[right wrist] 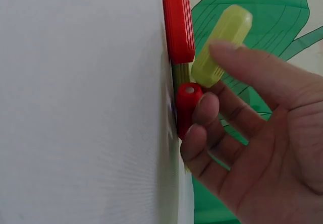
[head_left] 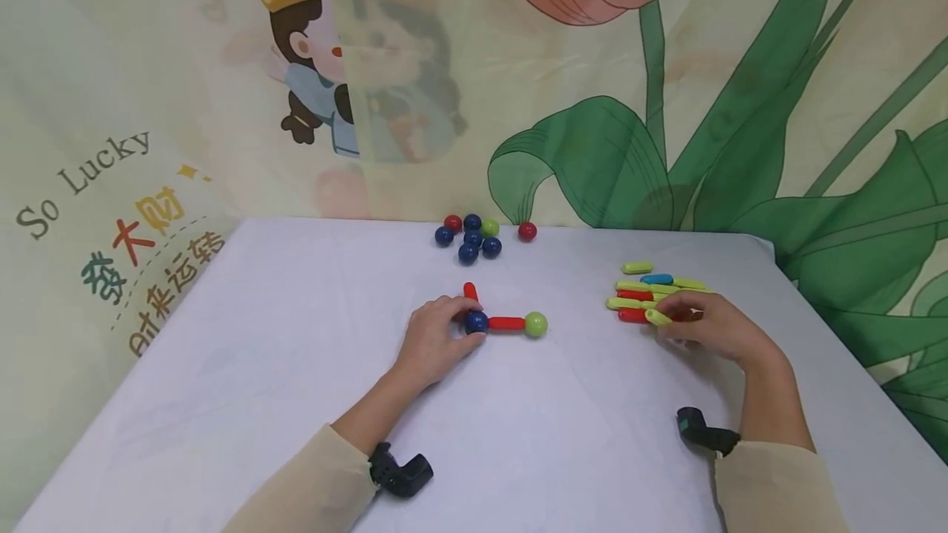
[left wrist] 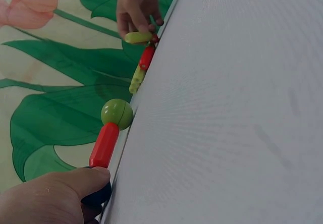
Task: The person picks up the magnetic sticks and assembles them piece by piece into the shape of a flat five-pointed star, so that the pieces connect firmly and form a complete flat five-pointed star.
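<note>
The pale yellow-green rod [head_left: 657,317] was pinched between the thumb and forefinger of the right hand [head_left: 714,326], out at that hand's left edge, just above the nearest of the loose rods. From where I stood its long axis ran aslant, one end tipped toward the person's side of the table, not in line with the joined pieces to its left. Those joined pieces were, to my eye, what counted: the green ball [head_left: 536,324] faced the rod across a stretch of white tablecloth [head_left: 578,434], well apart but at much the same depth on the table. A horizontal red rod [head_left: 507,323] ran sideways from that ball to a blue ball [head_left: 476,322], which the left hand [head_left: 437,340] gripped with its thumb on the near side and its fingers on the far side. A second red rod [head_left: 470,292] pointed away from the person beside those fingertips; its lower end was hidden, so I couldn't tell how it met the blue ball. The left hand was thus nearer the joined pieces, the right nearer the loose rods [head_left: 632,316], its other fingers bent close by a red one, though I couldn't tell whether they touched it. Farther off, a cluster of balls [head_left: 468,253] sat near the table's back edge, with a lone red ball [head_left: 527,231] to its right.
</note>
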Action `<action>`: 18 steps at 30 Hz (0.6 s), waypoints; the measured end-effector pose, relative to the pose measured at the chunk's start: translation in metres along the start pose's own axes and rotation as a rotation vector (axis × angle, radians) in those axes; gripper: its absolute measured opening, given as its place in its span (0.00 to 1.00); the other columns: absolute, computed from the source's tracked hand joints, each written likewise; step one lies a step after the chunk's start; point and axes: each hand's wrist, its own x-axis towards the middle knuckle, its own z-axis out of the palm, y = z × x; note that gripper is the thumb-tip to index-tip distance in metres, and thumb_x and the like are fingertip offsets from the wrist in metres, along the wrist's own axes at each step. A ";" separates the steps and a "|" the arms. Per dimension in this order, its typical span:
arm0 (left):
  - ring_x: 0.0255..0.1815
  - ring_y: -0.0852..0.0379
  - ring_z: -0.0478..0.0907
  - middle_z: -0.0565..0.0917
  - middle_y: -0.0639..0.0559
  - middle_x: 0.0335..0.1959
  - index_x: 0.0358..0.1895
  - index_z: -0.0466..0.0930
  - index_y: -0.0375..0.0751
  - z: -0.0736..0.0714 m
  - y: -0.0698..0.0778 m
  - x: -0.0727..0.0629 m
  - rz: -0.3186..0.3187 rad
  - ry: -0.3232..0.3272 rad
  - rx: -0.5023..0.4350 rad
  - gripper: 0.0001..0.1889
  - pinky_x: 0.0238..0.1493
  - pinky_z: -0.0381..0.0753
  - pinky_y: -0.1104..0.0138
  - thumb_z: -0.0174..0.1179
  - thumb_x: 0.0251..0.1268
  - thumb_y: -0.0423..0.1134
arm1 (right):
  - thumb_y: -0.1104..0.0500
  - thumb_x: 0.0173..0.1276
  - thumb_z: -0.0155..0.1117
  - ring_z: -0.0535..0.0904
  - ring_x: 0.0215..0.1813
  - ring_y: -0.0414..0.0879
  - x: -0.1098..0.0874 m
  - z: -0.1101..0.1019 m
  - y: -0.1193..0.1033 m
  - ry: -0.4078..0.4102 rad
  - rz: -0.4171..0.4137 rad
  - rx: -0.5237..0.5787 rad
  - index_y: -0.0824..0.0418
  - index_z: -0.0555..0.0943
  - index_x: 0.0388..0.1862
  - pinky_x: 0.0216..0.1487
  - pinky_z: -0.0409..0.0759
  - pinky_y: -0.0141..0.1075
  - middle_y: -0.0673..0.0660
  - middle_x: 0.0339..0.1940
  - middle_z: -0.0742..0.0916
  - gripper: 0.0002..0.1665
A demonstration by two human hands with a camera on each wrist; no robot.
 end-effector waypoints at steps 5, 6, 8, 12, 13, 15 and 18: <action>0.56 0.50 0.80 0.86 0.50 0.52 0.58 0.85 0.51 0.000 0.001 0.000 0.001 0.000 -0.009 0.21 0.64 0.76 0.48 0.75 0.61 0.41 | 0.51 0.69 0.71 0.77 0.54 0.55 0.000 0.001 -0.002 0.009 -0.023 0.072 0.64 0.77 0.66 0.43 0.85 0.36 0.67 0.64 0.76 0.31; 0.56 0.50 0.80 0.86 0.50 0.52 0.58 0.85 0.51 0.000 0.001 0.000 0.001 0.000 -0.010 0.21 0.64 0.76 0.48 0.75 0.61 0.41 | 0.51 0.70 0.71 0.77 0.54 0.55 0.000 0.001 -0.002 0.012 -0.029 0.075 0.63 0.76 0.66 0.43 0.85 0.37 0.67 0.64 0.76 0.31; 0.56 0.50 0.80 0.86 0.50 0.52 0.58 0.85 0.51 0.001 0.002 0.000 -0.001 0.000 -0.012 0.21 0.64 0.76 0.48 0.75 0.61 0.41 | 0.49 0.70 0.70 0.77 0.54 0.55 0.000 0.002 -0.005 0.020 -0.037 0.075 0.62 0.76 0.67 0.43 0.84 0.38 0.66 0.65 0.76 0.31; 0.57 0.49 0.80 0.86 0.50 0.52 0.58 0.85 0.51 0.001 0.002 0.000 0.000 0.000 -0.012 0.21 0.63 0.76 0.48 0.75 0.61 0.41 | 0.49 0.71 0.70 0.79 0.53 0.54 0.003 0.005 -0.015 0.035 -0.058 0.061 0.61 0.78 0.66 0.44 0.83 0.39 0.65 0.64 0.78 0.30; 0.57 0.49 0.80 0.86 0.50 0.52 0.58 0.85 0.51 0.001 0.002 0.000 0.002 0.000 -0.012 0.21 0.63 0.76 0.48 0.75 0.61 0.41 | 0.49 0.71 0.70 0.79 0.53 0.53 0.004 0.007 -0.017 0.038 -0.068 0.063 0.61 0.79 0.66 0.44 0.83 0.38 0.64 0.64 0.78 0.29; 0.56 0.49 0.80 0.87 0.49 0.52 0.58 0.85 0.51 0.001 0.003 0.000 0.003 0.003 -0.013 0.21 0.63 0.77 0.48 0.75 0.61 0.41 | 0.51 0.70 0.71 0.81 0.50 0.52 0.006 0.010 -0.023 0.041 -0.097 0.068 0.61 0.80 0.64 0.43 0.83 0.38 0.64 0.62 0.80 0.27; 0.56 0.49 0.80 0.87 0.49 0.51 0.57 0.85 0.51 0.000 0.003 0.000 -0.003 0.005 -0.011 0.21 0.63 0.77 0.48 0.75 0.60 0.41 | 0.52 0.69 0.72 0.81 0.47 0.50 0.011 0.017 -0.029 0.043 -0.144 0.081 0.61 0.82 0.61 0.42 0.82 0.37 0.63 0.59 0.82 0.25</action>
